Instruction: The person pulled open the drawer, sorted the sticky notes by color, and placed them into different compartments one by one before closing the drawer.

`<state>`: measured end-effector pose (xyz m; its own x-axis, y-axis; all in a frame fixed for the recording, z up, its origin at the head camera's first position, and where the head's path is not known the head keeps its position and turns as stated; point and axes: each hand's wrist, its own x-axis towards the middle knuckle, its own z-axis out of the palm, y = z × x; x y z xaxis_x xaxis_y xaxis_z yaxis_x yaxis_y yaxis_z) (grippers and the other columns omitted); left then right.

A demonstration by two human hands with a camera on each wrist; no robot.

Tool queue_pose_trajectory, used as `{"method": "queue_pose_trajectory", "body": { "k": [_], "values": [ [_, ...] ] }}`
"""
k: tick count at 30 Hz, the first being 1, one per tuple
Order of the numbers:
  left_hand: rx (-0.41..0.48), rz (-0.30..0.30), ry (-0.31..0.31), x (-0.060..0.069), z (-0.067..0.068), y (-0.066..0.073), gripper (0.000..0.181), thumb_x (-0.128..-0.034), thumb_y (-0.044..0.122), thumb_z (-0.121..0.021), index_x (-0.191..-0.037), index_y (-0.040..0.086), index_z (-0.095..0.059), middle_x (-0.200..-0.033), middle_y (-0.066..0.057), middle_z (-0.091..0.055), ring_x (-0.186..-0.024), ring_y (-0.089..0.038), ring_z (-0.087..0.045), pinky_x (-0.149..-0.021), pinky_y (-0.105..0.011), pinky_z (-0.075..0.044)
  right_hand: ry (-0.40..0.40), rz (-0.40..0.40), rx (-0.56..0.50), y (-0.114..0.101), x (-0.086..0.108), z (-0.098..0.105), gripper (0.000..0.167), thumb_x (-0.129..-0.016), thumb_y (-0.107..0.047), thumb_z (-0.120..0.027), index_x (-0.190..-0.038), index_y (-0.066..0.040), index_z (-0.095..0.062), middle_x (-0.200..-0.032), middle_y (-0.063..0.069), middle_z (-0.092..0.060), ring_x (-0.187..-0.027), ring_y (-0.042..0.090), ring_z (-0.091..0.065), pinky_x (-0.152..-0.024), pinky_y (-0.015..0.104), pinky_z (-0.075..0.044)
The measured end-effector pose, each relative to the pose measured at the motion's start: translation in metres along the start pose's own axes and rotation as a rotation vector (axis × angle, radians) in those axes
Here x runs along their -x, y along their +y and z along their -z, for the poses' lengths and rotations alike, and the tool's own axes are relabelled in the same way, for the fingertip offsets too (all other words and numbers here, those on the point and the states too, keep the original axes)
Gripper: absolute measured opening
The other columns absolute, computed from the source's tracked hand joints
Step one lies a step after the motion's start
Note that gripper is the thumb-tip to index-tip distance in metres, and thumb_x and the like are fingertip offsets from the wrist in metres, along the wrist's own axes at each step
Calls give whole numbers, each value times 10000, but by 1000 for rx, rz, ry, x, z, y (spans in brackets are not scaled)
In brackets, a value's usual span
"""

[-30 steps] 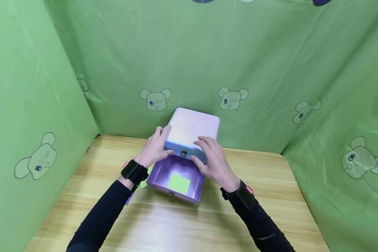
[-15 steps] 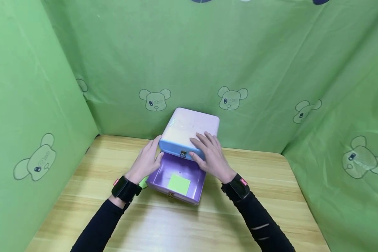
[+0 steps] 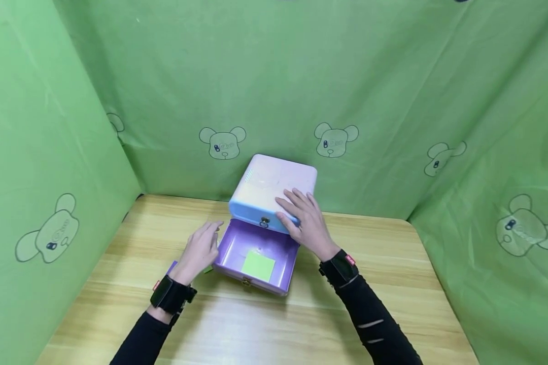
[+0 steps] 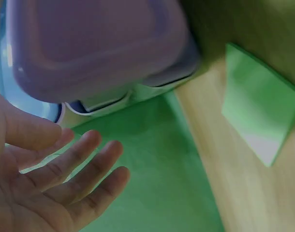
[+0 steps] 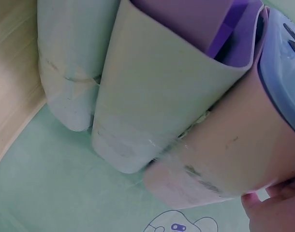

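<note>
Now the left hand point(image 3: 198, 249) is off the box-like drawer unit with a pale pink top point(image 3: 276, 175); half a second ago it was at the unit's front left corner. It hangs beside the left wall of the glossy purple plastic drawer point(image 3: 239, 241), fingers loosely extended and grasping nothing. The right hand point(image 3: 308, 223) stays on the unit's top near the front right corner, fingers spread rather than wrapped round anything.

The unit itself stands at the back of the light wood-grain table point(image 3: 347, 304), by the green cloth with bear-face prints point(image 3: 274, 76). Its purple drawer sticks out beneath the blue front point(image 3: 244, 212), with a flat light-green square point(image 3: 258, 265) inside; another flat green piece point(image 4: 258, 101) lies on the table beside it. As I judge it, only the right hand now steadies the unit, leaving the left free.
</note>
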<state>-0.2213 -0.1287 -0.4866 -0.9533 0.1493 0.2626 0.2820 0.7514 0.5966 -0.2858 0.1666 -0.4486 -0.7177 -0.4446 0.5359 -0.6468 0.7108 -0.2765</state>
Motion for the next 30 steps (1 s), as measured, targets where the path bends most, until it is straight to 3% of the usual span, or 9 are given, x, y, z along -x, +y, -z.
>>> {"method": "queue_pose_trajectory", "body": {
  "k": [9,16,30],
  "values": [
    [4,73,-56,8,-8,-24,455,-924,-102,-541,-1376,-47,-543,-1304,-268,-644,-1141,-391,-673,-1025,-538,-548,29,4,2,0,-1,-2,429,-976,-344,-646,-1375,-186,-639,-1511,113,-556,-1473,338,-435,-1264,603,-212],
    [-33,93,-76,14,-12,-35,439,-934,-23,-611,-1370,-40,-555,-1332,-274,-630,-1184,-445,-617,-1049,-594,-507,46,-1,0,0,0,-4,420,-972,-337,-647,-1361,-177,-649,-1506,117,-559,-1468,341,-441,-1264,604,-211],
    [-114,212,-212,20,-28,-54,728,-845,40,-741,-1487,-20,-403,-1469,-354,-455,-1331,-524,-478,-1123,-700,-377,71,-10,-24,-1,2,-7,407,-976,-328,-639,-1353,-175,-654,-1501,111,-565,-1467,344,-442,-1263,622,-197]
  ]
}}
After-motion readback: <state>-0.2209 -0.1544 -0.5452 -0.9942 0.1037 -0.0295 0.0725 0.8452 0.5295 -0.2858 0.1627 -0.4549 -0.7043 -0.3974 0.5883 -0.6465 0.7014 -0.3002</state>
